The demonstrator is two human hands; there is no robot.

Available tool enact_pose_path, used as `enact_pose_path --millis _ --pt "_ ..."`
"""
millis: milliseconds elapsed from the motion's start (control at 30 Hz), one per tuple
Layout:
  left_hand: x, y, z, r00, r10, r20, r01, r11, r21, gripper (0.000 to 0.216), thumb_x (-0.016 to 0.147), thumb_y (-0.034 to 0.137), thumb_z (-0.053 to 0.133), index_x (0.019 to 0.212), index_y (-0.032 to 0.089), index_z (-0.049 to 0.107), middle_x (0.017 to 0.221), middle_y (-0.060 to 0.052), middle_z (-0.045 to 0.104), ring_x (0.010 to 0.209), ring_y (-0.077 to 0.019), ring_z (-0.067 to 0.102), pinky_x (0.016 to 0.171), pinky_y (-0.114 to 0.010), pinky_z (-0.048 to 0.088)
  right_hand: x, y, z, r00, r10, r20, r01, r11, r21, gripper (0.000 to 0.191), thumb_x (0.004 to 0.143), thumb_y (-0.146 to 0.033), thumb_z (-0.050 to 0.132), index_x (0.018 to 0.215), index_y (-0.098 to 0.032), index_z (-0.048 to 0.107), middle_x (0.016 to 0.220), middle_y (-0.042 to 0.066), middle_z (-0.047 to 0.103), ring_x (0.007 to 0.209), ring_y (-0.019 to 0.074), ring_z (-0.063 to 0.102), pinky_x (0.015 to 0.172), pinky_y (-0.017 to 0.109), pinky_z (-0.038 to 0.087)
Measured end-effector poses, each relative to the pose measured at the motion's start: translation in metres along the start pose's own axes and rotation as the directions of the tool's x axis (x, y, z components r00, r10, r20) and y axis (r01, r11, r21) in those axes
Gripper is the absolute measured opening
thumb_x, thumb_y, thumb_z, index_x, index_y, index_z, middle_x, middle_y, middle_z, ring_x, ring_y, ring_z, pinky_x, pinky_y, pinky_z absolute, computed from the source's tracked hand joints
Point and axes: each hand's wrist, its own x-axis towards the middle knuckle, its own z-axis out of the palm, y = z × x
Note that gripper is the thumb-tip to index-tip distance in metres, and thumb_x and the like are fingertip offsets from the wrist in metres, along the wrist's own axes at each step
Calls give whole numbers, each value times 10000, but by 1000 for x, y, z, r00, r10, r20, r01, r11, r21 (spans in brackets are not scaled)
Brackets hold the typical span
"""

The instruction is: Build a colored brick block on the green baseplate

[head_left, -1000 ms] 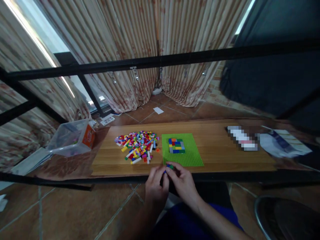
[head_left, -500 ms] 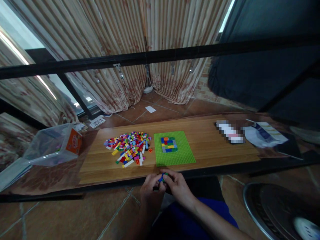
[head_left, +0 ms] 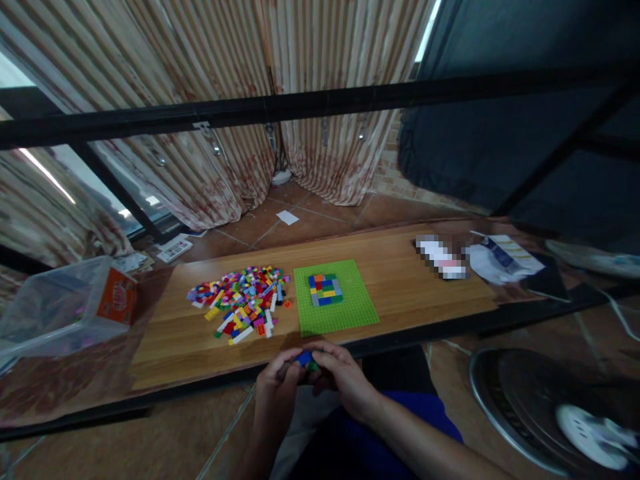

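Observation:
Just off the table's near edge, my left hand [head_left: 280, 381] and my right hand [head_left: 341, 375] meet, fingers closed on small building bricks. A blue brick [head_left: 303, 359] shows at the left fingers, and a green brick [head_left: 313, 366] is under the right thumb; whether the two are joined I cannot tell. Beyond them lies a light green baseplate [head_left: 360, 307] bearing a rectangular ring of blue, grey, green, red and yellow bricks [head_left: 327, 301]. Left of the plate a heap of mixed bricks [head_left: 245, 293] is spread over the wooden board.
A clear plastic box [head_left: 55, 300] with an orange label stands at the far left. A pixelated flat object [head_left: 440, 257] and a white and blue packet [head_left: 505, 259] lie at the right. A round dark stool [head_left: 530, 407] is at the lower right, below the table.
The camera view has shifted, so the table items appear farther left. Both hands stay together on the bricks, which have been turned so that more of the blue one shows.

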Motion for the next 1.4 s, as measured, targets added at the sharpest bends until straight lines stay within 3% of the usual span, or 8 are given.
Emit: enact_pose_path --millis 200,333,433,567,700,867,1100,1400 --pt "-3 1 2 996 -84 40 88 989 -115 300 713 367 696 921 159 638 742 -23 690 614 -149 644 567 -250 531 2 -2 9 999 -30 -13 29 998 -59 473 583 -513 793 856 -166 625 547 -38 592 429 80 472 433 212 391" --pt "10 2 -19 991 -11 -131 13 1000 14 361 734 422 673 974 154 639 779 -41 691 648 -164 655 609 -274 541 10 -4 -1 995 -80 -62 58 953 -298 418 677 -507 717 922 -176 647 477 -69 515 404 94 440 424 220 344" --pt "36 4 -62 918 156 -364 -73 970 231 362 754 422 636 1003 160 653 875 -66 703 747 -188 670 673 -288 541 17 -15 -11 980 -199 -2 162 804 -573 322 762 -456 644 943 -193 678 534 -40 567 470 132 516 475 252 386" --pt "75 9 -123 826 240 -511 77 849 523 362 784 323 581 1098 152 637 1002 -95 689 721 -175 664 659 -281 523 31 -39 -5 926 -344 153 316 492 -811 192 810 -333 607 933 -226 708 904 33 728 861 208 662 781 328 479" --pt "107 11 -149 841 297 -451 148 676 722 370 798 250 554 1139 131 632 1095 -138 656 789 -199 665 747 -323 522 51 -55 18 920 -324 220 309 255 -916 188 835 -251 596 982 -218 710 1034 56 733 974 224 660 869 342 455" --pt "126 6 -147 895 301 -329 124 541 832 306 788 231 581 1070 148 670 1061 -132 662 902 -244 658 814 -342 502 77 -50 37 937 -238 255 287 106 -952 175 845 -223 594 964 -211 721 1010 63 735 965 231 660 837 323 446" --pt "127 3 -146 891 304 -338 128 545 828 260 805 223 544 1012 137 676 981 -121 677 840 -225 659 769 -323 498 101 -34 42 908 -315 276 309 58 -949 178 819 -166 610 965 -214 699 989 84 721 945 243 656 827 332 448" --pt "90 5 -118 877 357 -322 -74 761 644 274 819 332 556 1003 157 658 881 -66 675 698 -171 630 659 -282 508 85 -35 29 876 -465 125 292 307 -906 290 828 -230 612 1114 -201 648 981 79 721 859 226 658 836 365 460"
